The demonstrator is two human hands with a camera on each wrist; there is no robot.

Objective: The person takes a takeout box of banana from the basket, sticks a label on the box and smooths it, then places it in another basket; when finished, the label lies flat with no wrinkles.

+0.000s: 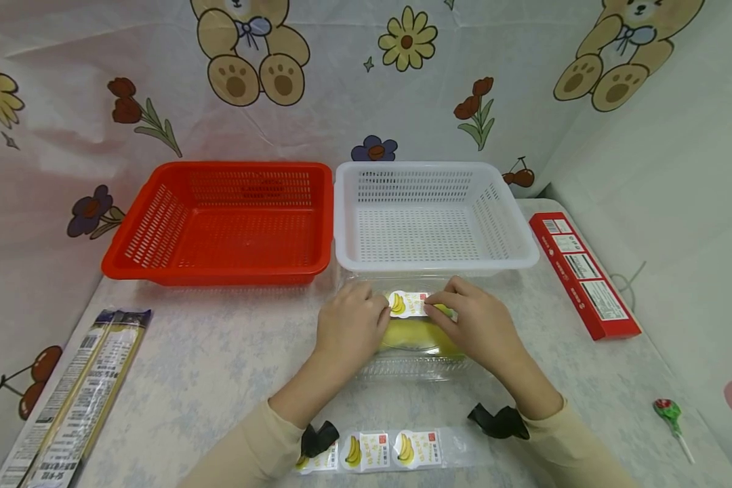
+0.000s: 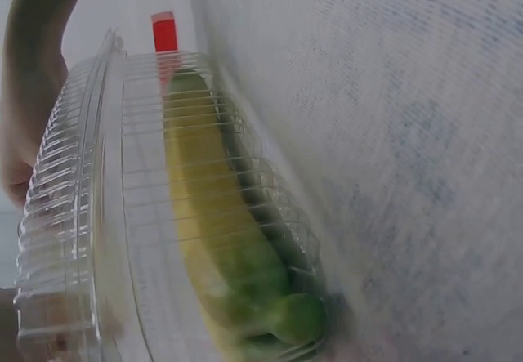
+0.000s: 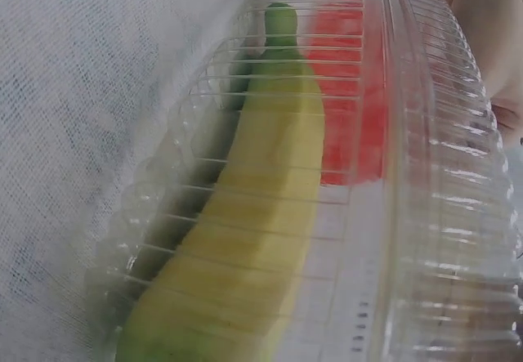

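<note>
- Head view: I see the left hand (image 1: 352, 322) and right hand (image 1: 480, 327) each pinching an end of the white, banana-printed rectangular label (image 1: 409, 304), over the clear, ribbed plastic container (image 1: 415, 369).
- The curved yellow-and-green banana (image 1: 416, 334) lies inside.
- I'd keep the label level, then smooth it from the middle outward, pressing lightly so the thin plastic doesn't buckle.
</note>
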